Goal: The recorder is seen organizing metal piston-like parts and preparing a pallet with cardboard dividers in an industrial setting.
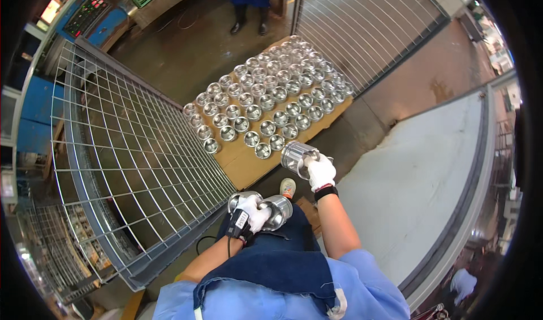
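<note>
In my right hand (320, 172), gloved in white, a shiny metal piston (295, 157) is held out past the near edge of the cardboard sheet (240, 172). The fingers are closed on its open end. My left hand (252, 213), also gloved, is close to my lap with its fingers closed around a second piston (278, 209). Another piston (235, 200) shows on that hand's other side, partly covered by it. Ahead, rows of similar pistons (253, 112) stand upright on the cardboard, with bare cardboard along its near left side.
Wire mesh panels rise at the left (141, 150) and the far right (367, 28) of the cardboard. A pale flat panel (418, 167) lies at my right. Beyond the pistons stands another person in dark boots (238, 27).
</note>
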`<state>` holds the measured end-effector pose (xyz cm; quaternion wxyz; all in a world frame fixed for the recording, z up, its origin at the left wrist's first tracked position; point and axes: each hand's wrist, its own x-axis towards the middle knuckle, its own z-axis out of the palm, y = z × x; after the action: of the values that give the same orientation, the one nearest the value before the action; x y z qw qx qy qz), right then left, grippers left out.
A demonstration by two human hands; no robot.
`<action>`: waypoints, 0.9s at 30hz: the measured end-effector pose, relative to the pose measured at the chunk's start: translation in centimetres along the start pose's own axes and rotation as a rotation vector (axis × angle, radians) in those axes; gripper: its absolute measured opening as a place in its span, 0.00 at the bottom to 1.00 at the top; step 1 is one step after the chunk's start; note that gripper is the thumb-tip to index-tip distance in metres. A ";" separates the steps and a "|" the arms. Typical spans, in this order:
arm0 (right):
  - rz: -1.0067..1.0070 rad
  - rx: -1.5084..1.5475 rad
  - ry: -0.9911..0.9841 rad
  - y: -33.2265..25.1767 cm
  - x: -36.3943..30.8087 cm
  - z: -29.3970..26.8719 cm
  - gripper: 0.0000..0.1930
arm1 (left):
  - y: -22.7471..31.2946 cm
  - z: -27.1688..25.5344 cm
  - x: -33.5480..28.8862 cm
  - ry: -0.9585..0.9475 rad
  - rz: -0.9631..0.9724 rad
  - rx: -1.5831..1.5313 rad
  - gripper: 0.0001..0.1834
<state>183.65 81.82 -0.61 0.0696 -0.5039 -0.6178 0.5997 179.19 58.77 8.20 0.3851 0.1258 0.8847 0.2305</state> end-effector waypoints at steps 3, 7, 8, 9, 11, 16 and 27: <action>-0.060 -0.410 -0.023 -1.8 1.5 -2.7 0.22 | -0.2 3.2 4.0 0.046 0.028 0.118 0.23; 0.020 -0.747 -0.079 -2.4 3.7 -4.4 0.30 | 2.0 3.2 8.3 0.090 -0.004 0.383 0.17; 0.052 -0.827 -0.121 -2.6 4.3 -4.8 0.30 | 2.1 3.3 9.7 0.060 -0.020 0.435 0.16; 0.025 -0.842 -0.111 -1.2 5.4 -5.0 0.30 | 1.0 4.0 12.1 0.022 0.020 0.510 0.16; 0.062 -0.939 -0.122 -1.2 6.7 -5.1 0.28 | 0.9 3.8 14.9 -0.016 0.037 0.564 0.15; -0.059 -1.189 -0.228 -0.7 9.8 -3.4 0.22 | -8.7 6.9 24.1 -0.115 0.139 0.762 0.11; -0.942 -1.212 -0.709 2.9 19.7 16.2 0.08 | -16.7 5.9 32.5 -0.129 0.052 0.686 0.14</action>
<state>164.51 84.26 -17.55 -0.1682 0.0740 -0.9633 0.1956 160.95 59.23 -24.04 0.3695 0.2847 0.8810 -0.0788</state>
